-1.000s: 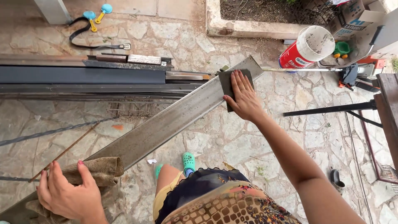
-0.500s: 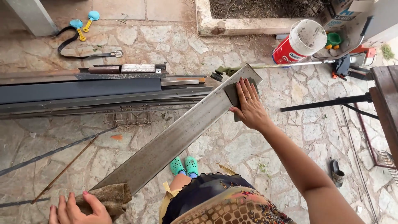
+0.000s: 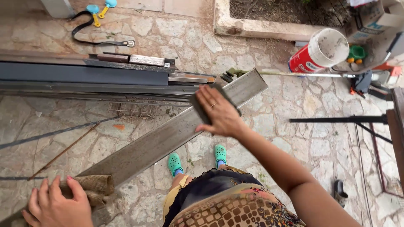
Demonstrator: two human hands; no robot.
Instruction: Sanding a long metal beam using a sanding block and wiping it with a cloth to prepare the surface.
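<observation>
A long grey metal beam (image 3: pixel 168 136) runs diagonally from lower left to upper right above the stone floor. My right hand (image 3: pixel 221 111) lies flat on a dark sanding pad (image 3: pixel 198 105), pressing it against the beam near its far end. My left hand (image 3: pixel 57 204) grips a brown burlap cloth (image 3: pixel 99 185) wrapped around the beam's near end. My feet in green clogs (image 3: pixel 219 153) stand under the beam.
Long dark metal profiles (image 3: pixel 84 77) lie stacked on the floor at the left. A red and white bucket (image 3: pixel 320 52) lies at the upper right beside a concrete planter (image 3: pixel 261 27). A black metal frame (image 3: pixel 349 120) and wooden edge (image 3: pixel 397 126) stand at right.
My right hand with the pad has slid down the beam from its far end toward me. My left hand stays on the cloth at the near end.
</observation>
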